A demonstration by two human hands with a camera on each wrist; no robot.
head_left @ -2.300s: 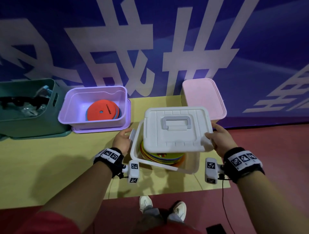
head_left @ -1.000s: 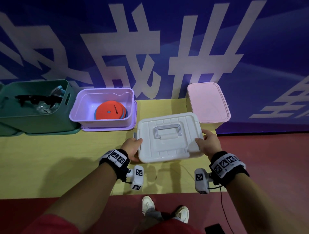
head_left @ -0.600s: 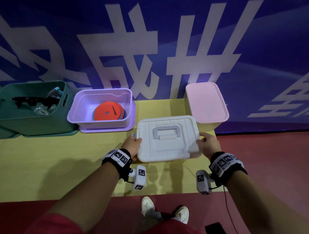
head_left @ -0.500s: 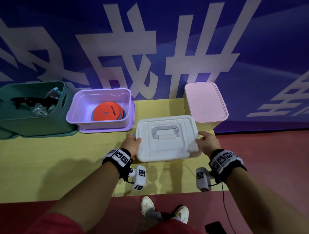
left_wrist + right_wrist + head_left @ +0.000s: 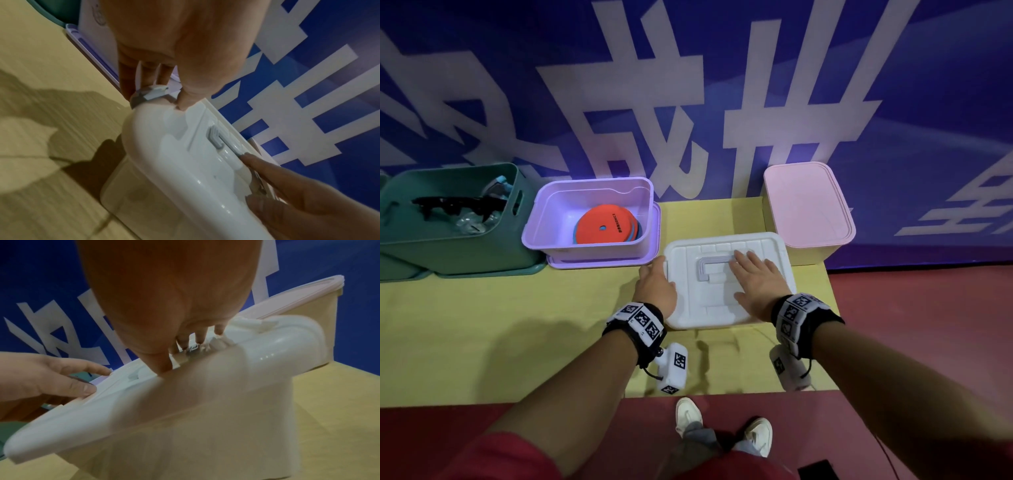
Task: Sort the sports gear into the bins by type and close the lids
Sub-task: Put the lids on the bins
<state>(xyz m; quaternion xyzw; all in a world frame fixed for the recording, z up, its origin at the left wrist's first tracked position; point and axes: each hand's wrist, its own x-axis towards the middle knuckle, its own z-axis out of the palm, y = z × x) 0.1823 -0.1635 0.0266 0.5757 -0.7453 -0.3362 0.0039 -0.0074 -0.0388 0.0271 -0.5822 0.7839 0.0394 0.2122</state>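
Observation:
The white bin (image 5: 709,315) stands in the middle of the yellow table with its white lid (image 5: 702,294) on it. My right hand (image 5: 753,277) lies flat on top of the lid, fingers straight, by the grey handle (image 5: 714,267). My left hand (image 5: 658,275) is at the lid's left edge. In the left wrist view its thumb presses the lid's rim and its straight fingers (image 5: 144,76) press against the grey side latch (image 5: 151,95). What is inside the white bin is hidden. Orange and blue discs (image 5: 604,224) lie in the open purple bin (image 5: 541,222).
The purple bin stands on its own lid (image 5: 654,236). A green open bin (image 5: 448,253) with black goggles (image 5: 452,204) is at the far left. A pink-lidded bin (image 5: 808,205) stands behind the white one on the right. A blue banner wall (image 5: 722,102) lines the table's back.
The lid came down onto the white bin and covers the discs inside. My right hand moved from the lid's right edge onto its top. My left hand stayed at the left edge.

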